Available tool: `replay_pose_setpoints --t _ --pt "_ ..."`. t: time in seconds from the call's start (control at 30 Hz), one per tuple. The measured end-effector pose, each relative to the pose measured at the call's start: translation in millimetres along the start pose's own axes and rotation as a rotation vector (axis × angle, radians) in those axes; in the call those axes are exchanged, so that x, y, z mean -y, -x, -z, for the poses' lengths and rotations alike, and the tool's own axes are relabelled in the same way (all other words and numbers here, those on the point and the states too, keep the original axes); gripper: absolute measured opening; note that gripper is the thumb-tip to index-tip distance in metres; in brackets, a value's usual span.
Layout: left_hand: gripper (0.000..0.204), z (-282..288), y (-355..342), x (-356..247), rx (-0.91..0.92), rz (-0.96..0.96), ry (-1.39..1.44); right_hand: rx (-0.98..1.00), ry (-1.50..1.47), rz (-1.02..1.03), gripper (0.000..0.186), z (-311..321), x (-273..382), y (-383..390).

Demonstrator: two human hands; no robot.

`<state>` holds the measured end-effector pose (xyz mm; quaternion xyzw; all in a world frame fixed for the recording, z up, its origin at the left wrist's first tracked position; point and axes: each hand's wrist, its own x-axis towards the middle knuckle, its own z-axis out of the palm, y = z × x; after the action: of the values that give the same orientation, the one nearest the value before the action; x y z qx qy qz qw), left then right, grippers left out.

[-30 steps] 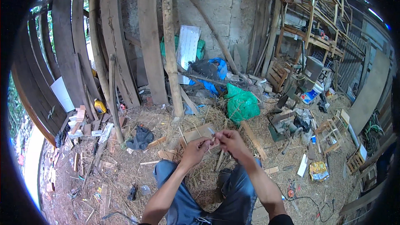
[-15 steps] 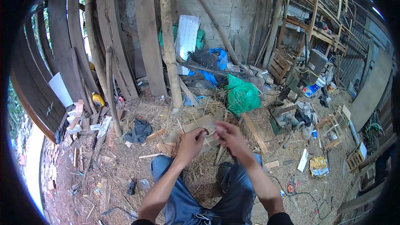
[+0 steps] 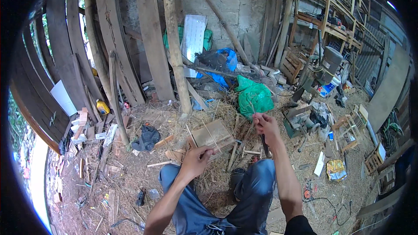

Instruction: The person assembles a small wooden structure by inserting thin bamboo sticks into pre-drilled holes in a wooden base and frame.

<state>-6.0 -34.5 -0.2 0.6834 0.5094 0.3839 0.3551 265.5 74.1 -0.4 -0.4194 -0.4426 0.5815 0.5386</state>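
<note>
Worn on the person's head, left of two, with wide fisheye view. Looks down and forward: closely over bare hands and blue cloth-covered knees, then across the straw-littered brown floor, up to the farther grey block wall.

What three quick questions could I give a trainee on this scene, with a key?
1. True or false: the right hand appears nearer the green bag than the left hand does.

2. What colour is the jug toward the picture's left? A) red B) yellow C) white

3. Fill in: the fingers of the ____ hand overlap the tan wooden panel in this view.

Key: 1 true; 2 B; 3 left.
</note>
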Motion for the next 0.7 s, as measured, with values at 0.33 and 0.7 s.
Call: replay_pose_setpoints --t 0.33,0.7 --pt "0.020 -20 -47 13 -0.061 0.229 0.884 0.030 0.416 0.151 0.033 -69 -10 46" --pt "0.016 -2 -77 21 -0.274 0.069 0.832 0.177 0.503 0.082 0.018 -79 -6 68"
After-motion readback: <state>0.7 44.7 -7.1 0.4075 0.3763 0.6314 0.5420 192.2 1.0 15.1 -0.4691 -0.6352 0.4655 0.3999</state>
